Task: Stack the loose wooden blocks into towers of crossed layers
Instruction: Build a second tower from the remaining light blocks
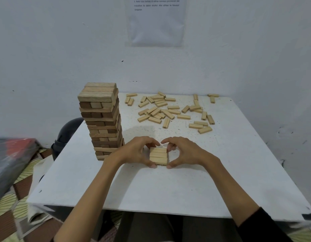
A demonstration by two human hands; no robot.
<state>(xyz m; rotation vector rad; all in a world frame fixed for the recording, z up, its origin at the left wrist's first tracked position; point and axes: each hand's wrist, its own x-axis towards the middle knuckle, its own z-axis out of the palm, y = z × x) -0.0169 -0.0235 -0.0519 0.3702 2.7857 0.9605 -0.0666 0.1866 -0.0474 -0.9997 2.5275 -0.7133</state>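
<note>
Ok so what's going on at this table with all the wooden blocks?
A person is building block towers with bare hands. The left hand and the right hand are both curled around a small stack of pale blocks near the middle of the white table, apparently squaring it up. A tall tower of crossed layers stands to the stack's left. Many loose blocks lie scattered on the far side of the table.
</note>
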